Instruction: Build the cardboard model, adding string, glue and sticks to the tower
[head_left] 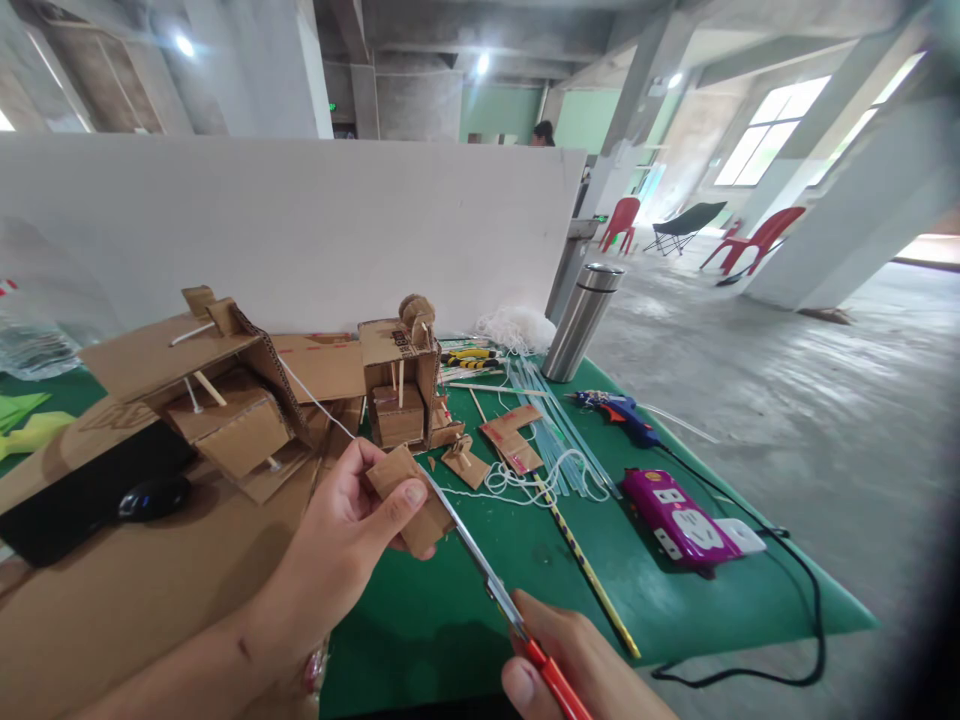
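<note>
The left hand [341, 530] pinches a small piece of cardboard [409, 497], flat, brown and matt with rough-cut edges, thumb on its near face and fingers [352, 462] curled behind it. The piece is held in the air above the green table [465, 610], just in front of the cardboard tower [401, 385], a boxy corrugated model with thin wooden sticks through it and a ball of brown twine on top.

The right hand [581, 665] is clenched round the red-handled end of the scissors [487, 570]. Their long axis runs diagonally from the handle near that hand, up and left to the cardboard piece; the slim, shiny metal blades point away from the person and meet the piece's right edge. Whether the blades are parted I cannot tell.

Left of the tower stands a larger, sloped cardboard structure [225, 400], with a white string stretched from it towards the held piece. Right of the tower lie clear glue sticks [555, 425] in a loose bundle, a blue glue gun [619, 412], a purple power strip [679, 520] with a black cable, and a striped yellow pencil [577, 555]. Behind and to the right of the tower stands a cylindrical steel flask [581, 320].
</note>
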